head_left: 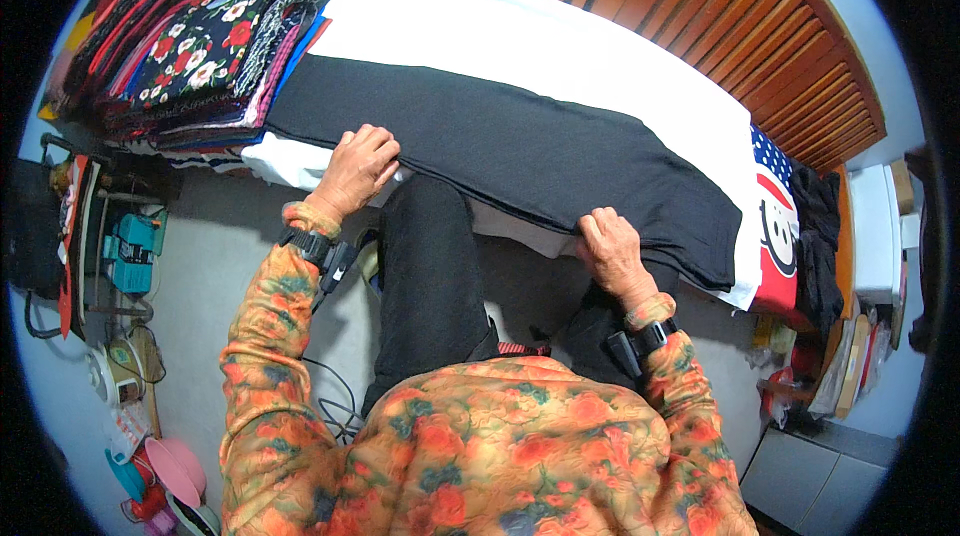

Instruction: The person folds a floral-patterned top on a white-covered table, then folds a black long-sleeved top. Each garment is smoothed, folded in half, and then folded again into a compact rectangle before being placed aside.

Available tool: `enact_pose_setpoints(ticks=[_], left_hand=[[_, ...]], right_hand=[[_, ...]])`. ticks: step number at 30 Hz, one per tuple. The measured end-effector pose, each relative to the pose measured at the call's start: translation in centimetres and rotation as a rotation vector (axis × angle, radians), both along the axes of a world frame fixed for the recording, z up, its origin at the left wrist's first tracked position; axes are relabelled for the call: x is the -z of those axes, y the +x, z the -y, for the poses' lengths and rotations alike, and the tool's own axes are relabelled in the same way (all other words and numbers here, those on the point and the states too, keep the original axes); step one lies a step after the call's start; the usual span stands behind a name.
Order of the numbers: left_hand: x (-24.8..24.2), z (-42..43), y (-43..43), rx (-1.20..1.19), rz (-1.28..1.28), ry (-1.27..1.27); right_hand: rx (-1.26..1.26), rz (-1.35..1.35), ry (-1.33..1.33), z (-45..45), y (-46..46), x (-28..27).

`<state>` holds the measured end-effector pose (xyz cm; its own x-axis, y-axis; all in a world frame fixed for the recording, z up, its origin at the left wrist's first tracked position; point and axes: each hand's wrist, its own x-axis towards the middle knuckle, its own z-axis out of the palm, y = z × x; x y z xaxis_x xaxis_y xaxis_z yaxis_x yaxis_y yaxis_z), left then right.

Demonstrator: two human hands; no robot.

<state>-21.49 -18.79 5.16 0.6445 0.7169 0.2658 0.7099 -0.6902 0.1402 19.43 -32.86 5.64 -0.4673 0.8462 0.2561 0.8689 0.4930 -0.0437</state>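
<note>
A dark grey garment (510,131), perhaps a pair of trousers folded lengthwise, lies stretched out on a white cloth (480,30). My left hand (358,167) grips its near edge toward the left, fingers curled over the fabric. Farther right, my right hand (611,251) pinches the same near edge. Between the two hands the edge runs fairly straight, with its layers one on the other. Creases show in the fabric just right of my right hand. The garment's left end meets a stack of folded clothes (195,56).
Behind the white cloth rises a slatted wooden backrest (675,3). A cloth with a cartoon face (776,225) and dark fabric (817,213) lie at the right end. On the left stand a teal box (135,255), a rice cooker (116,378) and a pink basin (176,470). A black cable (334,386) trails on the floor.
</note>
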Motion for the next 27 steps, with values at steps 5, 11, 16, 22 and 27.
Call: enact_pose_setpoints(ticks=[5, 11, 16, 22, 27], left_hand=[[-0.8, -0.1, 0.4, 0.002, -0.011, -0.031], [-2.7, -1.7, 1.1, -0.01, -0.05, -0.202], [-3.0, -4.7, 5.6, 0.017, 0.161, -0.24], [-3.0, -7.6, 18.3, 0.232, 0.217, -0.288], [-2.4, -8.5, 30.4, 0.298, 0.107, -0.366]], right_hand=[[-0.027, -0.028, -0.089, 0.1, 0.0, -0.9], [0.032, -0.136, -0.16, -0.5, 1.9, -2.8], [0.319, -0.049, -0.055, -3.3, 9.6, -3.9], [0.674, 0.14, -0.127, -4.9, 21.2, -2.0], [0.754, 0.158, -0.239, -3.9, 27.9, 0.0]])
